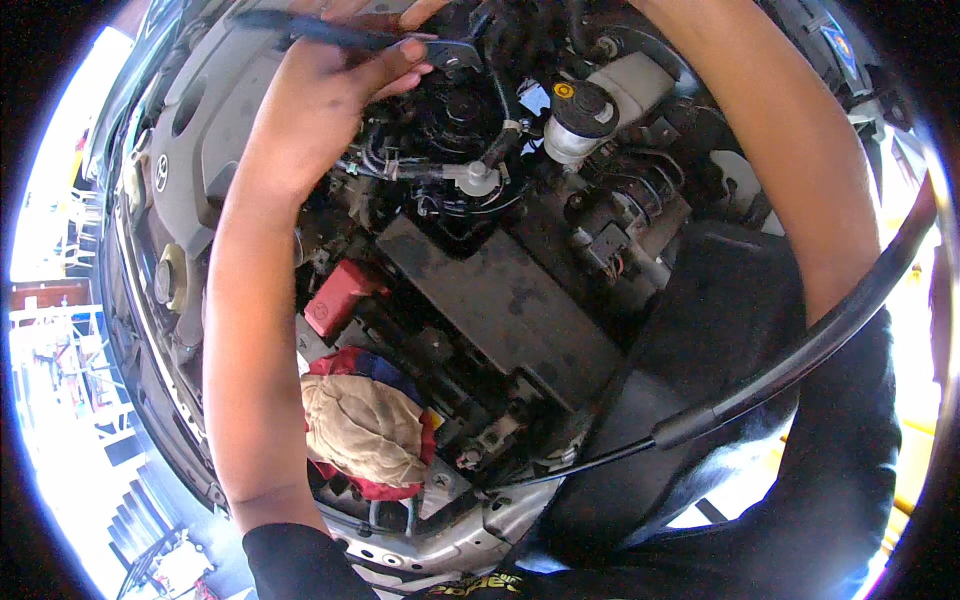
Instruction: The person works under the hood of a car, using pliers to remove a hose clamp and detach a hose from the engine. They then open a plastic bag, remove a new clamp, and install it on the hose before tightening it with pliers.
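Long, dark, slim tool (330,30), lying across the top of left hand (320,95), gripped under its fingers.

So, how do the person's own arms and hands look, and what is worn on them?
Both forearms are bare, with no gloves, watch or rings visible. The left hand is uncovered. Short black sleeves end around the elbows. The right hand is hidden beyond the top edge.

Both arms outstretched, left hand (330,90) curled.

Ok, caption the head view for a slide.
Left hand holds a dark tool over a car engine bay's black cap; rag below.
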A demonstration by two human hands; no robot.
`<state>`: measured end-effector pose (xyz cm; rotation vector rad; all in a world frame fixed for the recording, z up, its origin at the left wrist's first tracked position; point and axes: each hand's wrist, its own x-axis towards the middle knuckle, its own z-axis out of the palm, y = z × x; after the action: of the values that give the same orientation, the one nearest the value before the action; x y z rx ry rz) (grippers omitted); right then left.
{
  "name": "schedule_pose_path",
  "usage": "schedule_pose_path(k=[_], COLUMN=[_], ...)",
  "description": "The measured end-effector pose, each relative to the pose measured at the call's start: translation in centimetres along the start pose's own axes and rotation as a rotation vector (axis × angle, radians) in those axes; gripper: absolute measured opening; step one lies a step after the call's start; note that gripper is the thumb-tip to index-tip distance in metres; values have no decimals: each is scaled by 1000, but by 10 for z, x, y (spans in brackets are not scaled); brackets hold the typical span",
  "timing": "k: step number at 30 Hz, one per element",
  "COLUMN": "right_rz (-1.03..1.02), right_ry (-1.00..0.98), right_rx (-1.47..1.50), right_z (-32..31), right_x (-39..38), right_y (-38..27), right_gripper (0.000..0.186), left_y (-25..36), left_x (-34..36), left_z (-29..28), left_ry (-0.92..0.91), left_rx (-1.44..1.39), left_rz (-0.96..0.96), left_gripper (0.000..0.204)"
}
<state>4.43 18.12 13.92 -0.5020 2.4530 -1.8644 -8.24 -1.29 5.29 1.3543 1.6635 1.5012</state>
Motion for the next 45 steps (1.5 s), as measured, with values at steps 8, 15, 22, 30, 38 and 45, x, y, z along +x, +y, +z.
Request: schedule_pose_path(k=[8,15,22,30,38,45], right_rz=[-42,-50,-82,-21,-77,-169], right_ry=[160,162,0,-59,-112,-147], right_rx=[110,14,227,297,214,418], right_z=[-1,-14,-17,-23,-23,-2], right_x=[-19,-36,-44,-30,-5,-2], right_y=[-4,0,7,21,21,11], right_gripper=[35,30,25,39,54,33], left_y=[36,50,39,34,26,42], left_x=[16,16,16,9,12,-8], left_z=[28,21,16,26,27,62], left_ry=[192,-2,-69,69,147,313], left_rx=[345,249,122,65,236,459], left_rz=[93,164,55,48,46,177], left_gripper=[23,24,26,28,25,23])
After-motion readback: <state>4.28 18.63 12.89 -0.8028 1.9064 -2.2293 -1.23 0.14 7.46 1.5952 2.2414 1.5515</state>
